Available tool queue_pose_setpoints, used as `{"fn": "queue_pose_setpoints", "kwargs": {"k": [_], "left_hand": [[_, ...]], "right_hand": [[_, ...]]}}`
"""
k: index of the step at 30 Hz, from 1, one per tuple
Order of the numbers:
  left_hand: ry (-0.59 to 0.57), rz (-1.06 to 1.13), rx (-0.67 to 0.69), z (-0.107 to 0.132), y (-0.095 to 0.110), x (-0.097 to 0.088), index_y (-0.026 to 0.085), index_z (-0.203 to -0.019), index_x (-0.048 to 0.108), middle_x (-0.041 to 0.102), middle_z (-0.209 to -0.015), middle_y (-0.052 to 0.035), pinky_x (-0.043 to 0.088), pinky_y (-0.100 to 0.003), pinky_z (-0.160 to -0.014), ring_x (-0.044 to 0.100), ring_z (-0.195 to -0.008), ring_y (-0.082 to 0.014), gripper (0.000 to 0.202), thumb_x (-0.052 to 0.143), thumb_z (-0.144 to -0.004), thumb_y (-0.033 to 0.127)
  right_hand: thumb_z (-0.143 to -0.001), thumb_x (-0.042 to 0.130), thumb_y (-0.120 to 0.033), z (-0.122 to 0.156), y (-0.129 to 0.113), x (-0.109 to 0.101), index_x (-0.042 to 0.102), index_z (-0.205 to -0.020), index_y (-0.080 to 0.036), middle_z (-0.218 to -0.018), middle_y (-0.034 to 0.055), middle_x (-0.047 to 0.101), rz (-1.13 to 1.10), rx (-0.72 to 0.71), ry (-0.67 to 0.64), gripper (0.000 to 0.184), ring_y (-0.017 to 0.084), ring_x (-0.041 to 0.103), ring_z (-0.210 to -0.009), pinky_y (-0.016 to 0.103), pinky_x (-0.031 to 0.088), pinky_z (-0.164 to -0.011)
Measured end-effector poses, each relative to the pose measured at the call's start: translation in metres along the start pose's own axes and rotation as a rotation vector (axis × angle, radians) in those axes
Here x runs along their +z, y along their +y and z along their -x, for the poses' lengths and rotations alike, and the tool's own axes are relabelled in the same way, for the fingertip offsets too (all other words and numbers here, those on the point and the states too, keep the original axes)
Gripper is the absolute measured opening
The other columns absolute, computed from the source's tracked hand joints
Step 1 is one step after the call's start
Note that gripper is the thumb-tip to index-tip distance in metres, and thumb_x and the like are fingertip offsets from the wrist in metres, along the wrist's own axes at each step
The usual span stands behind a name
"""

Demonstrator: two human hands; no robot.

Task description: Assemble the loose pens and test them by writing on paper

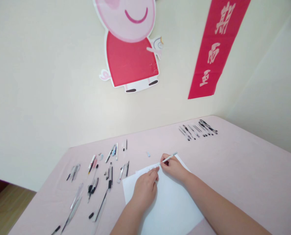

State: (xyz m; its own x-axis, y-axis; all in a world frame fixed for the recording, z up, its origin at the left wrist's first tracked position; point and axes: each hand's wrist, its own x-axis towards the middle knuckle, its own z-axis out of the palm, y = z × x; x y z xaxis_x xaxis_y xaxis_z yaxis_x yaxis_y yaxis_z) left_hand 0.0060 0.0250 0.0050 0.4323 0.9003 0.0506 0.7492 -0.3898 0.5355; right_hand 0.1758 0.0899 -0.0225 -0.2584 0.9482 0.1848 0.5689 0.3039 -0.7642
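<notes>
Clamping a slim white pen [169, 158], the right hand [174, 167] adjoins the left hand [145, 189], loose on paper [171, 204].

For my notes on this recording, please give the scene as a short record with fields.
Surface: pale pink table
Right hand: grips slim white plastic pen, tip at far edge of white paper sheet
Left hand: rests on the sheet, beside the right hand
Left of sheet: scattered pens and pen parts
Far right: row of dark pens
Wall: pink cartoon pig cut-out, red banner
</notes>
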Motion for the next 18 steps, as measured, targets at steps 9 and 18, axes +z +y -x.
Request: {"fn": "queue_pose_setpoints", "kwargs": {"k": [9,18], "left_hand": [[-0.009,0.002,-0.005,-0.0005,0.0,-0.0003,0.02,-0.09,0.055,0.052,-0.125,-0.0012,0.037,-0.029,-0.089,0.052,-0.104,-0.0165,0.034,0.036,-0.068,0.003],[-0.012,0.002,-0.025,-0.0007,0.0028,-0.0021,0.02,-0.102,0.056,0.057,-0.118,-0.0033,0.038,-0.029,-0.086,0.053,-0.099,-0.017,0.043,0.036,-0.068,0.003]], "right_hand": [[-0.07,0.046,-0.015,-0.0005,-0.0025,-0.0021,0.051,-0.064,-0.018,-0.055,-0.004,0.047,0.027,0.0,0.003,0.008,0.009,0.042,-0.053,0.02,0.029,-0.05],[-0.069,0.047,-0.015,-0.0002,-0.0018,-0.0018,0.051,-0.064,-0.018,-0.054,-0.0046,0.046,0.01,0.004,-0.006,0.008,0.009,0.041,-0.052,0.019,0.029,-0.049]]}}
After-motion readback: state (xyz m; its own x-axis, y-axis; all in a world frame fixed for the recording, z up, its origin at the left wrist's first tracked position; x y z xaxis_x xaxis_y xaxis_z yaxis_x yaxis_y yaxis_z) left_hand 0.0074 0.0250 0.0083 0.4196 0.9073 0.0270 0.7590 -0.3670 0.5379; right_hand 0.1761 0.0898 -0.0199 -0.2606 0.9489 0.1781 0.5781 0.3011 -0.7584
